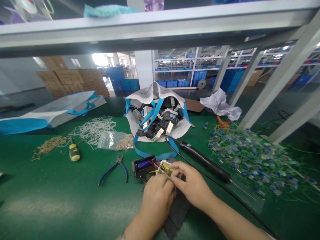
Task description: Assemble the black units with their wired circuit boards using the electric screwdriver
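Note:
An opened electronic device lies in front of me, its black housing (144,167) holding a blue cylindrical cell. Red, yellow and other thin wires run from it to a pale part with a green-yellow board (165,166). My left hand (158,196) is closed at the near edge of this device, its fingertips hidden underneath. With thumb and forefinger pinched together, my right hand (191,183) is at the thin wires beside the board. A dark cloth-like pad (176,213) lies under both hands. Left of the device are blue-handled cutters (118,166), jaws pointing away.
A white bag (180,133) full of black-and-white devices stands behind the work. A black electric screwdriver (205,160) with its cord lies right, near a heap of green-wired parts (255,160). Leftward are a yellow screwdriver (74,152), white strands (95,130) and screws (50,146). A shelf beam (160,26) crosses overhead.

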{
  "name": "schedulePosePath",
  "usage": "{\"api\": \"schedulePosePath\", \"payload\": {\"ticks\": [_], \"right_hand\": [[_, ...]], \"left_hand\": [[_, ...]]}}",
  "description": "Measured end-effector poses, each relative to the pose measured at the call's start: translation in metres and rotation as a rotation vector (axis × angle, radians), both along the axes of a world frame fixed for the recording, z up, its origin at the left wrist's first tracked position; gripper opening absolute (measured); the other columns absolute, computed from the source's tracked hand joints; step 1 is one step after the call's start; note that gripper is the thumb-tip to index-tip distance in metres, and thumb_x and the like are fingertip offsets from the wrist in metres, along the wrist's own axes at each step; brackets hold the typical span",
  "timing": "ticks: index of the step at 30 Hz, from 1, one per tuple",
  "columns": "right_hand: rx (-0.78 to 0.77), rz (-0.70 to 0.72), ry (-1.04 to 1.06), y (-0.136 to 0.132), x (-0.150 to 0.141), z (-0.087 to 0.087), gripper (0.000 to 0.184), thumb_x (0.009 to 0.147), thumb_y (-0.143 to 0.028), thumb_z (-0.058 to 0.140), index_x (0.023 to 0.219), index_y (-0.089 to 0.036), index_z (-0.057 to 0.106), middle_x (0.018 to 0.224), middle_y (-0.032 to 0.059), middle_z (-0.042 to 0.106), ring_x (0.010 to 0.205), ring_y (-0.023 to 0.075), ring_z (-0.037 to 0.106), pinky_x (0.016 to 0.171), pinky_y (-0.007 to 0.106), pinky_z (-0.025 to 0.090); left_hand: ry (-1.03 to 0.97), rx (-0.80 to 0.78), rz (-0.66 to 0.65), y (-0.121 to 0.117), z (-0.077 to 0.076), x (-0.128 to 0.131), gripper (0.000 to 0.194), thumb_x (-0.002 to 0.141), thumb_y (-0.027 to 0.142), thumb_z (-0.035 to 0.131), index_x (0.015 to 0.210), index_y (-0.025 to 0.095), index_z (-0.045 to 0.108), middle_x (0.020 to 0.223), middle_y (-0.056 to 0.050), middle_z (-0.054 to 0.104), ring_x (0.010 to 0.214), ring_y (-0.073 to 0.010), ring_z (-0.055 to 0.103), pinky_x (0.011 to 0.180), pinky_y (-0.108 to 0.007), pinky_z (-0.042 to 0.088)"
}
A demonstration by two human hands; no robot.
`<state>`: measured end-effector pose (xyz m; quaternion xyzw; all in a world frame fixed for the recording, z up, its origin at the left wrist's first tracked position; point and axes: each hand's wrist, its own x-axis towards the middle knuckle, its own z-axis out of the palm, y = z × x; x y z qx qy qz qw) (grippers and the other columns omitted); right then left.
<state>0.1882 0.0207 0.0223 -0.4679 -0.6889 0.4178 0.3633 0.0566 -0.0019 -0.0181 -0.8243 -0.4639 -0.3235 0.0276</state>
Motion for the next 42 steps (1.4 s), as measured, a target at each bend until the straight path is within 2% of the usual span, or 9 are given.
{"api": "schedulePosePath", "payload": {"ticks": [5, 11, 14, 18, 25, 32, 36, 39, 42], "right_hand": [[-0.180, -0.023, 0.318, 0.004, 0.000, -0.003, 0.014, 0.071, -0.022, 0.049, 0.083, -0.017, 0.045, 0.065, -0.0008, 0.052, 0.058, 0.0134, 0.051, 0.053, 0.024, 0.039], [-0.289, 0.098, 0.556, 0.001, -0.001, -0.002, 0.022, 0.072, -0.030, 0.056, 0.082, -0.017, 0.042, 0.056, -0.0038, 0.050, 0.049, 0.0112, 0.049, 0.052, 0.024, 0.037], [-0.319, 0.151, 0.521, 0.000, 0.000, 0.001, 0.025, 0.072, -0.032, 0.059, 0.083, -0.016, 0.045, 0.058, -0.0044, 0.047, 0.046, 0.0086, 0.044, 0.048, 0.022, 0.035], [-0.288, 0.180, 0.349, 0.002, 0.005, 0.005, 0.026, 0.066, -0.028, 0.063, 0.084, -0.014, 0.050, 0.057, -0.0056, 0.041, 0.046, 0.0065, 0.036, 0.043, 0.018, 0.028], [-0.167, 0.048, 0.265, 0.008, 0.010, 0.006, 0.015, 0.064, -0.024, 0.054, 0.077, -0.015, 0.053, 0.059, -0.0026, 0.045, 0.049, 0.0088, 0.038, 0.045, 0.020, 0.027], [-0.061, -0.041, 0.102, 0.011, 0.009, 0.002, 0.011, 0.060, -0.015, 0.050, 0.071, -0.016, 0.050, 0.052, -0.0060, 0.039, 0.048, 0.0090, 0.035, 0.045, 0.020, 0.025], [-0.072, -0.091, 0.149, 0.013, 0.010, 0.002, 0.006, 0.062, -0.020, 0.054, 0.063, -0.016, 0.050, 0.050, -0.0053, 0.041, 0.046, 0.0087, 0.035, 0.043, 0.020, 0.024], [-0.115, -0.105, 0.241, 0.017, 0.013, -0.001, 0.015, 0.064, -0.029, 0.056, 0.067, -0.016, 0.051, 0.050, -0.0047, 0.044, 0.043, 0.0086, 0.038, 0.042, 0.020, 0.028], [-0.152, -0.153, 0.350, 0.023, 0.016, -0.009, 0.021, 0.066, -0.035, 0.057, 0.071, -0.016, 0.048, 0.049, -0.0061, 0.041, 0.039, 0.0079, 0.037, 0.040, 0.020, 0.029]], "left_hand": [[0.114, 0.004, 0.138, -0.001, 0.010, 0.003, 0.008, 0.069, 0.012, 0.059, 0.072, 0.017, 0.054, 0.072, -0.003, 0.054, 0.069, -0.0204, 0.048, 0.058, -0.032, 0.037], [0.167, -0.015, 0.179, -0.001, 0.012, 0.004, 0.009, 0.074, 0.012, 0.054, 0.068, 0.019, 0.054, 0.070, -0.003, 0.054, 0.069, -0.0215, 0.047, 0.057, -0.032, 0.034], [0.109, -0.050, 0.145, -0.001, 0.010, 0.004, 0.010, 0.075, 0.010, 0.051, 0.069, 0.017, 0.054, 0.073, -0.004, 0.054, 0.071, -0.0215, 0.046, 0.059, -0.032, 0.035], [-0.071, -0.115, 0.095, 0.003, 0.008, -0.004, 0.008, 0.077, 0.009, 0.047, 0.075, 0.015, 0.053, 0.078, -0.006, 0.054, 0.077, -0.0206, 0.046, 0.066, -0.032, 0.038], [-0.474, -0.262, 0.123, 0.010, 0.014, -0.022, 0.009, 0.077, 0.015, 0.049, 0.068, 0.016, 0.048, 0.075, -0.003, 0.053, 0.074, -0.0160, 0.048, 0.068, -0.028, 0.038], [-0.708, -0.438, 0.152, 0.015, 0.013, -0.029, 0.010, 0.072, 0.021, 0.053, 0.063, 0.016, 0.051, 0.075, -0.002, 0.056, 0.072, -0.0162, 0.051, 0.068, -0.027, 0.037], [-0.707, -0.529, 0.045, 0.018, 0.016, -0.035, 0.011, 0.071, 0.020, 0.054, 0.062, 0.016, 0.050, 0.072, -0.002, 0.056, 0.072, -0.0159, 0.051, 0.068, -0.027, 0.038], [-0.575, -0.557, -0.085, 0.018, 0.019, -0.038, 0.013, 0.070, 0.015, 0.055, 0.059, 0.016, 0.048, 0.074, -0.002, 0.055, 0.073, -0.0147, 0.050, 0.069, -0.026, 0.037], [-0.447, -0.587, -0.151, 0.017, 0.023, -0.040, 0.013, 0.070, 0.012, 0.056, 0.060, 0.016, 0.048, 0.074, -0.001, 0.054, 0.073, -0.0140, 0.049, 0.068, -0.024, 0.037]]}}
